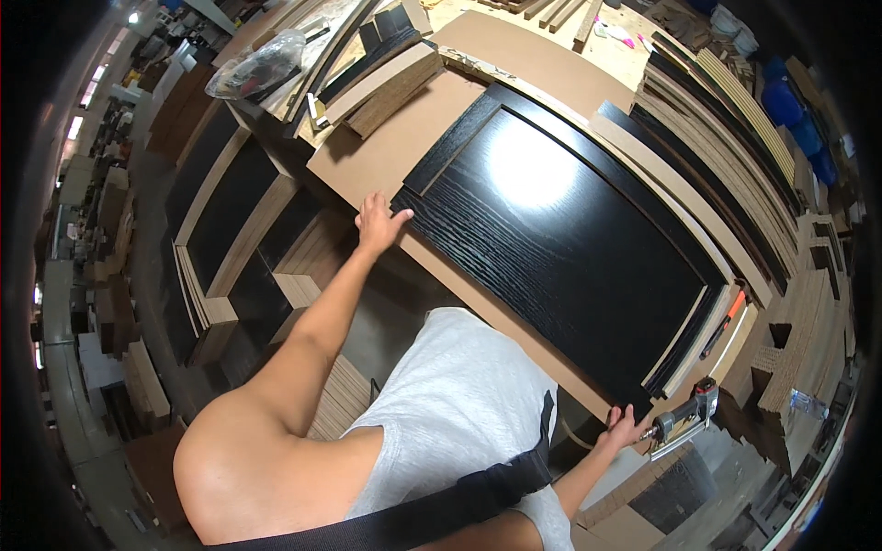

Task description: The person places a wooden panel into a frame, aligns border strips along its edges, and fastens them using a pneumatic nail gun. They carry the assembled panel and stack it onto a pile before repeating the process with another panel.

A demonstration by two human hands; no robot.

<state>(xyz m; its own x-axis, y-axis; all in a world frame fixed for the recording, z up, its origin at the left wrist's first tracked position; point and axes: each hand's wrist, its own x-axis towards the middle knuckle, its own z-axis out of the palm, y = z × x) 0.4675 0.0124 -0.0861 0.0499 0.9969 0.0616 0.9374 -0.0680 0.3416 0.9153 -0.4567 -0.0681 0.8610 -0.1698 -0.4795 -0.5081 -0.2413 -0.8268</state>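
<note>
Far left of frame: stacks of flat boards (pixel 216 197), dark faces with pale raw edges, leaning in rows. Upper left: a clear plastic bag (pixel 259 64) on a pile of brown offcuts. Left hand (pixel 378 224) left of centre, fingers spread flat, thumb out, pressing on the near left corner of the black panel (pixel 570 248); fingertips touch its edge where it meets the brown board (pixel 386 151) underneath. The panel fills the centre: long, rectangular, glossy black with visible wood grain, a raised frame strip round it, glare spot near the top. Right hand (pixel 624 428) at lower right, fingers curled over the panel's near right corner, gripping the edge. Just right of it lies a nail gun (pixel 684 421), metal body. An orange-handled tool (pixel 726 321) lies along the panel's right end.
</note>
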